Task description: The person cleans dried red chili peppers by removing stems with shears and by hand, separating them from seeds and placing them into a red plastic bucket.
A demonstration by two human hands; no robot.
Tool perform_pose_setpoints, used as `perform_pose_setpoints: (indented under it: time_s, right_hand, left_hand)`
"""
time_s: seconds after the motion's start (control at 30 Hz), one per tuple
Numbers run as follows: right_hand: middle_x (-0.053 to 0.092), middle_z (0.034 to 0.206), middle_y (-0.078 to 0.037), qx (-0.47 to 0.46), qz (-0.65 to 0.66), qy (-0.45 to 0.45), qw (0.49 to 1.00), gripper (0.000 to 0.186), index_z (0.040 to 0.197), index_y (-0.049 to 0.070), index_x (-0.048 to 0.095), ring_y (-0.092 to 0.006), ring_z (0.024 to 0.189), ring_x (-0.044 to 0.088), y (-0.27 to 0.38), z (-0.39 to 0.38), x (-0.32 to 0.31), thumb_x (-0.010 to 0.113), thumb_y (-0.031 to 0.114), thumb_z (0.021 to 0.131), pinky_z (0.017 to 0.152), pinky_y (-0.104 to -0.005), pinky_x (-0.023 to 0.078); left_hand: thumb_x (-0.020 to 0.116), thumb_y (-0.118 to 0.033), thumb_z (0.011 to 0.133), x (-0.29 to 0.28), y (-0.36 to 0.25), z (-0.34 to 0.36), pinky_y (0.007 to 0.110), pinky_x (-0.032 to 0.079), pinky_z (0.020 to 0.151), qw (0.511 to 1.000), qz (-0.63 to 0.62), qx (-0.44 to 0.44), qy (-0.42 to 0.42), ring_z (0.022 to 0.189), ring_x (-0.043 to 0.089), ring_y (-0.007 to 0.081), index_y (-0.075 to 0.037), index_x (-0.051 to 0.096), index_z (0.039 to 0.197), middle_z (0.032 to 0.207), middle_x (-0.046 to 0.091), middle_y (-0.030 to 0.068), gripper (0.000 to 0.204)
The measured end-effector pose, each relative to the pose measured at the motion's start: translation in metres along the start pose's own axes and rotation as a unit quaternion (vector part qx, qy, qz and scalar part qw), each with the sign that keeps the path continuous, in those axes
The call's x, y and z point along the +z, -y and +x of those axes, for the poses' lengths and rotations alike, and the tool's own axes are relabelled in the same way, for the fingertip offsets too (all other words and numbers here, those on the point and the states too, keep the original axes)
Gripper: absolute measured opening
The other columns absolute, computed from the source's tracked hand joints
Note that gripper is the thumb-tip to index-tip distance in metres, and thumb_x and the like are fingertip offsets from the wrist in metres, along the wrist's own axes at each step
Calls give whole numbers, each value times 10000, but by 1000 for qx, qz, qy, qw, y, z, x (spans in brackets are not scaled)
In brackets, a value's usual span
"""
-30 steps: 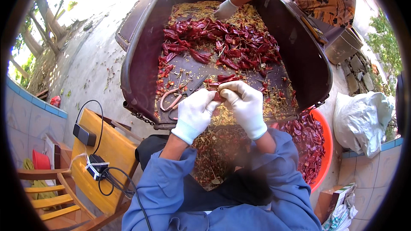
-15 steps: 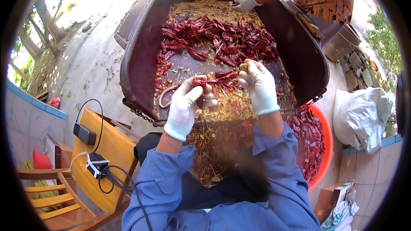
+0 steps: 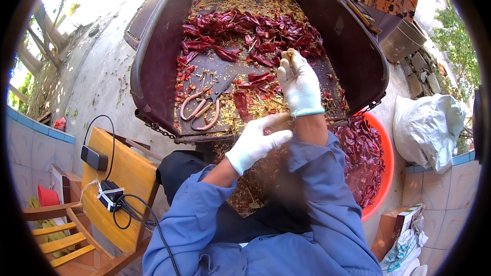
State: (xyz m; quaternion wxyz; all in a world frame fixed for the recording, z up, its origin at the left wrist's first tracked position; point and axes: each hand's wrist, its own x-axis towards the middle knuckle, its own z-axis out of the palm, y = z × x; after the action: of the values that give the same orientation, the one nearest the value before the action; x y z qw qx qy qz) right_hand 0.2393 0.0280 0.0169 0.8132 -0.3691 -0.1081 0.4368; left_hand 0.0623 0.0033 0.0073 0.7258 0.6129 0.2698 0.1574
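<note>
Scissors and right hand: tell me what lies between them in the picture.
In the head view, between the scissors and the right hand lie red pepper pieces and scattered yellow seeds.

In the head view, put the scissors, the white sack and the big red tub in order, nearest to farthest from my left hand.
From your left hand:
1. Scissors, ahead and left
2. Big red tub, to the right
3. White sack, farther right, past the tub

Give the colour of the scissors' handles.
The scissors' handles are dull pink, best seen in the head view.
</note>
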Motion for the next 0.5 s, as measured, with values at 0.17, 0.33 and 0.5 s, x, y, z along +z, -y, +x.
perform_pose_setpoints:
  time_s: [0.17, 0.33, 0.5]
  right_hand:
    - [688, 1019, -30, -5, 15, 12, 1000, 161, 1124, 100, 636, -144, 902, 664, -6, -2, 8, 583, 195, 1006, 775, -305, 563]
    - [680, 1012, -83, -118, -243, 29, 962, 169, 1131, 2, 610, -128, 824, 672, 13, -16, 13, 535, 66, 995, 684, -231, 561]
    - [700, 958, -73, -57, -401, 206, 891, 205, 1127, -17, 645, -112, 812, 664, 10, -44, 10, 600, 39, 934, 711, -249, 545]
  left_hand:
    - [732, -130, 891, 6, 26, 10, 260, 512, 761, 996, 34, 70, -49, 838, 611, 77, 46, 675, 1137, 935, 702, 33, 308]
    - [752, -112, 844, -21, 5, 3, 284, 532, 744, 938, 203, 179, -216, 815, 679, 147, 6, 711, 997, 893, 718, 102, 197]
    - [757, -160, 825, -42, -8, -7, 282, 532, 687, 880, 318, 165, -312, 730, 670, 147, -31, 732, 949, 893, 714, 85, 181]
